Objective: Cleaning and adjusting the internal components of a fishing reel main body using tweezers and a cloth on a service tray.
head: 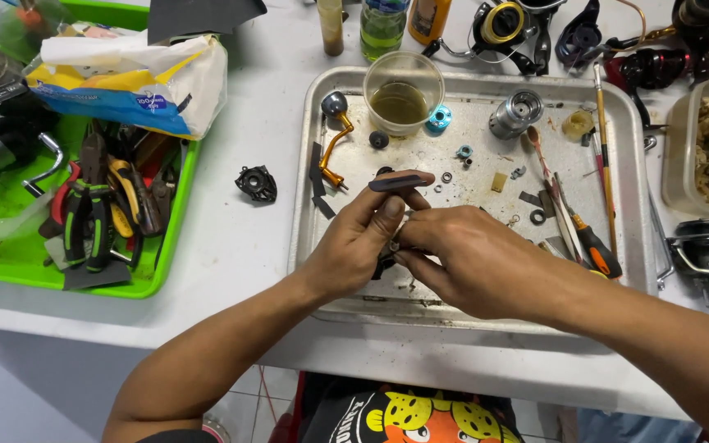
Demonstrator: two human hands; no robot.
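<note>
Dark reel part (400,181) sits pinched over the metal tray (305,205), held in my left hand (354,242) fingertips. My right hand (469,258) closes on its lower end. Gold crank handle (334,143) and plastic cup (402,90) lie beyond.

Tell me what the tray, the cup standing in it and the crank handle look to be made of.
Tray: metal, likely steel, going by its dull grey sheen, rolled rim and stains.
Cup: clear plastic, it seems; thin see-through wall, yellowish liquid inside.
Crank handle: metal with a glossy gold finish, perhaps anodised; its round grey knob's material is unclear.
</note>
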